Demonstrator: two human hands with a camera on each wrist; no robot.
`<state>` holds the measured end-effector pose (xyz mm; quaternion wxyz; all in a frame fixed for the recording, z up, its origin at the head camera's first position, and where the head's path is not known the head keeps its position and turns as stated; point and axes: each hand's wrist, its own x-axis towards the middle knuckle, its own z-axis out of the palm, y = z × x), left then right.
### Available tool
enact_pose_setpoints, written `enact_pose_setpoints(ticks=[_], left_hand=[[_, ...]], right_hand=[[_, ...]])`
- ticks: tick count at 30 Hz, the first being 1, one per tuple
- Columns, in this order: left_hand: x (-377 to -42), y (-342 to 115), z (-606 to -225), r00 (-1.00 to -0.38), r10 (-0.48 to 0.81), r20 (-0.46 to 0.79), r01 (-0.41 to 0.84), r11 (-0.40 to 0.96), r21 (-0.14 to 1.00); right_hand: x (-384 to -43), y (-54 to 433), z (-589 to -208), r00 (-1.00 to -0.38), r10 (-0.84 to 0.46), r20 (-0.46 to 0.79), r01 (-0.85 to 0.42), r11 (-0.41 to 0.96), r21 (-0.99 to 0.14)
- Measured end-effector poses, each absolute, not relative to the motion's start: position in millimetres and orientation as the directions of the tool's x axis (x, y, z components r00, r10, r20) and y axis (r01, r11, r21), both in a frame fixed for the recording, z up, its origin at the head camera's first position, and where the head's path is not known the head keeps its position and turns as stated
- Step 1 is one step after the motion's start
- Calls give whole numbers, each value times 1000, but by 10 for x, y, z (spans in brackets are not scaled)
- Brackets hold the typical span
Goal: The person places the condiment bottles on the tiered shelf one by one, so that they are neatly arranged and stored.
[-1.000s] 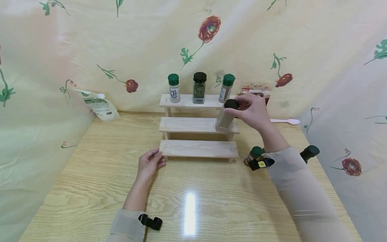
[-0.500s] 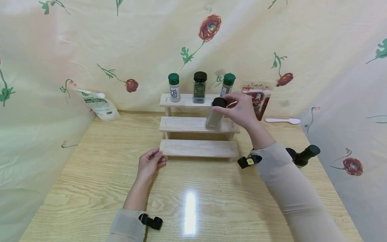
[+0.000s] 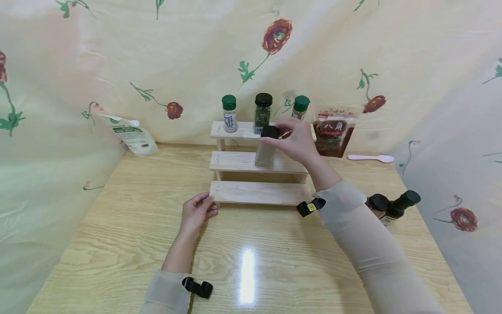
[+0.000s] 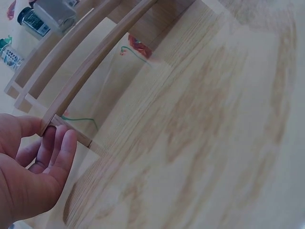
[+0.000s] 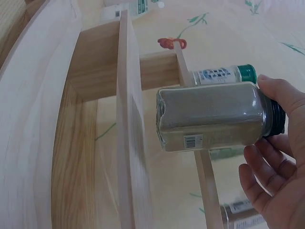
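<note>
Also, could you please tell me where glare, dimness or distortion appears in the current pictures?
Head view: a white glare streak on the table; left wrist view: darker than the head view, with the wooden rack looking bowed; right wrist view: small glints on the jar.

Green-capped jar (image 3: 300,110) partly behind right hand (image 3: 296,138), right sleeve (image 3: 376,248) cut off

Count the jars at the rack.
4. On the top shelf: green-capped jar left, black-capped jar centre, second green-capped jar right. The held jar is in the right hand at the middle shelf. That hand may hide others.
</note>
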<state>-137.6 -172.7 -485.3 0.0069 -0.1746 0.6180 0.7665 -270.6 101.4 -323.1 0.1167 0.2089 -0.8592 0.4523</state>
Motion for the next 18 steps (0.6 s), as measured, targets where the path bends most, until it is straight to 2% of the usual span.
enact_pose_setpoints(ticks=[18], left_hand=[[-1379, -1731, -4873, -941, -201, -273, -227, -223, 948]], right_hand=[[-2766, 553, -3265, -894, -285, 346, -448, 517, -729]])
